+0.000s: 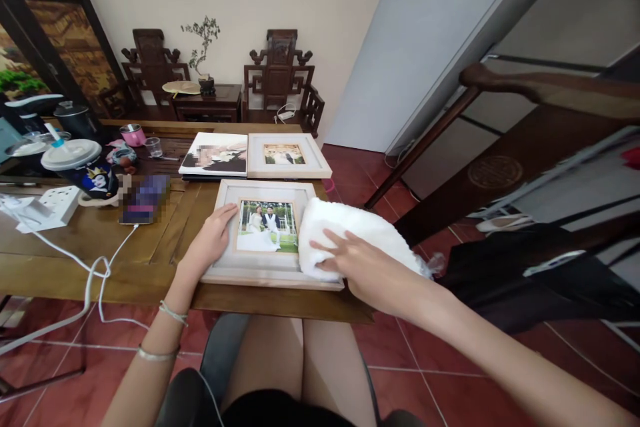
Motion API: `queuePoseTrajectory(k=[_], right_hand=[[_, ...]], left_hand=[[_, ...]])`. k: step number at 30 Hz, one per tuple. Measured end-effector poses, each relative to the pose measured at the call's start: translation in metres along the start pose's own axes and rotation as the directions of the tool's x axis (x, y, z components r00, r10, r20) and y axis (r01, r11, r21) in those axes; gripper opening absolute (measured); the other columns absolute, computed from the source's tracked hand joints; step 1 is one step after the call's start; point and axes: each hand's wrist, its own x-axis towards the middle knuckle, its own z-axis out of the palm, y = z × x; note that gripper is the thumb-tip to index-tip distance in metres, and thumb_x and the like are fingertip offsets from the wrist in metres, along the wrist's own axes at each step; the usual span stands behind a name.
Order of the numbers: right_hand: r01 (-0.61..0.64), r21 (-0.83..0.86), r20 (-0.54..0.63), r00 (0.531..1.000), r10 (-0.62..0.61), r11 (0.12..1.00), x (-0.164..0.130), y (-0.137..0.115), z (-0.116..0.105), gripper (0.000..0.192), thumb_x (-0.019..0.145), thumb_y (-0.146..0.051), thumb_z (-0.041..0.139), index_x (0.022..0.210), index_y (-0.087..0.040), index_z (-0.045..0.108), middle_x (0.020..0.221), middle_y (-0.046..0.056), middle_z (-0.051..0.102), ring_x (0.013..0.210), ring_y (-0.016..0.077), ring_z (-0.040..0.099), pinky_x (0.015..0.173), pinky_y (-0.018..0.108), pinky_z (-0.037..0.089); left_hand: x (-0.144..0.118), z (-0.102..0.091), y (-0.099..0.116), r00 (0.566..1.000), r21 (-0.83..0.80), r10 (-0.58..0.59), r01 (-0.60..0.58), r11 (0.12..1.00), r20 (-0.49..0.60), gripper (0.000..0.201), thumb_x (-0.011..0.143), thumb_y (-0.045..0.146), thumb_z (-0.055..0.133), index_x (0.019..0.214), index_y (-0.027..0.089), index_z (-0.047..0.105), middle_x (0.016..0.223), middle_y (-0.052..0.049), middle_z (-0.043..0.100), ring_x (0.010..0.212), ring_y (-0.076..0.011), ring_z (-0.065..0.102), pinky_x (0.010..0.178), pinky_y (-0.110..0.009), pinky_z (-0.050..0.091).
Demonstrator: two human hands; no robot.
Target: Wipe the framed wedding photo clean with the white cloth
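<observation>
A pale wooden picture frame (320,280) lies flat at the table's front edge, with a wedding photo (267,227) in its middle. My left hand (215,233) holds the frame's left side, its fingers over the border. On the right, my right hand (345,257) presses a fluffy white cloth (370,227) onto the frame, fingers somewhat spread and partly sunk in the pile. The cloth covers the frame's right border and hangs past the table's side. Whatever lies beneath the cloth is hidden.
Behind lie a second framed photo (313,153) and a white-edged photo panel (220,153). Leftward on the wooden table (170,273) are a phone (145,197) on a white cable, a lidded cup (83,167), a power strip (53,207) and a pink mug (133,135). A wooden chair (500,153) stands at right.
</observation>
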Motion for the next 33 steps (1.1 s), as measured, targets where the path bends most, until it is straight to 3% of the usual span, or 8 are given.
queuePoseTrajectory(k=[3,8,11,14,20,24,27,33], right_hand=[[-0.026,0.052,-0.018,0.999,0.027,0.998,0.002,0.001,0.0,0.065,0.063,0.008,0.042,0.115,-0.019,0.071,0.144,0.007,0.05,0.14,0.0335,0.032,0.105,0.051,0.04],[-0.142,0.021,-0.158,0.977,0.144,0.99,0.048,0.028,0.007,0.071,0.065,0.009,0.041,0.126,-0.019,0.064,0.15,0.007,0.043,0.142,0.0324,0.028,0.109,0.052,0.035],[-0.209,-0.03,-0.201,0.959,0.199,0.977,0.073,0.04,0.009,0.07,0.068,0.009,0.041,0.131,-0.015,0.059,0.152,0.01,0.04,0.142,0.034,0.027,0.109,0.055,0.033],[-0.193,-0.063,-0.198,0.964,0.177,0.979,0.074,0.04,0.011,0.068,0.069,0.008,0.041,0.131,-0.012,0.059,0.151,0.012,0.04,0.142,0.0367,0.027,0.108,0.057,0.032],[-0.029,0.004,-0.093,0.995,0.029,1.0,0.012,0.009,0.013,0.07,0.064,0.007,0.044,0.125,-0.019,0.065,0.148,0.008,0.045,0.142,0.0344,0.026,0.109,0.057,0.033],[0.019,0.102,-0.027,1.0,-0.017,0.995,-0.016,-0.013,0.002,0.069,0.061,0.006,0.044,0.118,-0.023,0.069,0.142,0.006,0.053,0.137,0.0316,0.037,0.105,0.05,0.04],[0.067,0.122,-0.041,0.997,-0.062,0.99,-0.008,-0.027,-0.006,0.063,0.064,0.005,0.043,0.115,-0.02,0.071,0.138,0.008,0.057,0.13,0.0323,0.046,0.102,0.048,0.042],[0.209,0.095,-0.1,0.975,-0.2,0.973,0.051,-0.06,-0.009,0.056,0.072,0.001,0.047,0.12,-0.018,0.067,0.142,0.009,0.052,0.127,0.0347,0.047,0.102,0.05,0.041]], left_hand=[[0.0,0.0,0.001,1.0,0.002,-0.001,0.001,1.0,0.022,0.052,0.084,0.008,0.034,0.131,0.009,0.056,0.141,-0.016,0.053,0.134,-0.0249,0.047,0.115,-0.047,0.035],[0.001,-0.002,0.005,0.998,0.032,0.008,-0.01,0.999,0.065,0.048,0.095,0.028,0.035,0.132,0.003,0.053,0.147,-0.022,0.044,0.141,-0.0287,0.036,0.117,-0.047,0.028],[0.0,-0.002,0.004,0.998,0.046,-0.026,0.024,0.999,0.064,0.048,0.095,0.033,0.038,0.132,0.005,0.052,0.151,-0.022,0.038,0.145,-0.0301,0.027,0.118,-0.05,0.025],[-0.002,0.0,0.002,0.998,0.044,-0.058,0.057,0.997,0.03,0.047,0.095,0.034,0.039,0.133,0.008,0.052,0.152,-0.021,0.036,0.145,-0.0302,0.027,0.117,-0.051,0.025],[-0.001,0.002,0.0,0.999,0.062,-0.049,0.049,0.997,0.007,0.047,0.096,0.033,0.039,0.135,0.011,0.05,0.15,-0.018,0.04,0.143,-0.029,0.031,0.117,-0.05,0.027],[0.0,0.001,0.001,0.998,0.078,-0.05,0.047,0.996,0.028,0.048,0.096,0.033,0.037,0.135,0.008,0.05,0.148,-0.02,0.043,0.143,-0.0296,0.032,0.117,-0.051,0.027],[0.001,0.0,0.003,0.998,0.061,-0.064,0.062,0.996,0.028,0.049,0.096,0.033,0.035,0.134,0.006,0.051,0.146,-0.021,0.046,0.142,-0.03,0.033,0.117,-0.051,0.027],[0.0,0.001,0.003,0.997,0.031,-0.08,0.08,0.996,-0.001,0.048,0.098,0.033,0.032,0.134,0.01,0.053,0.145,-0.017,0.049,0.142,-0.0273,0.034,0.117,-0.051,0.028]])
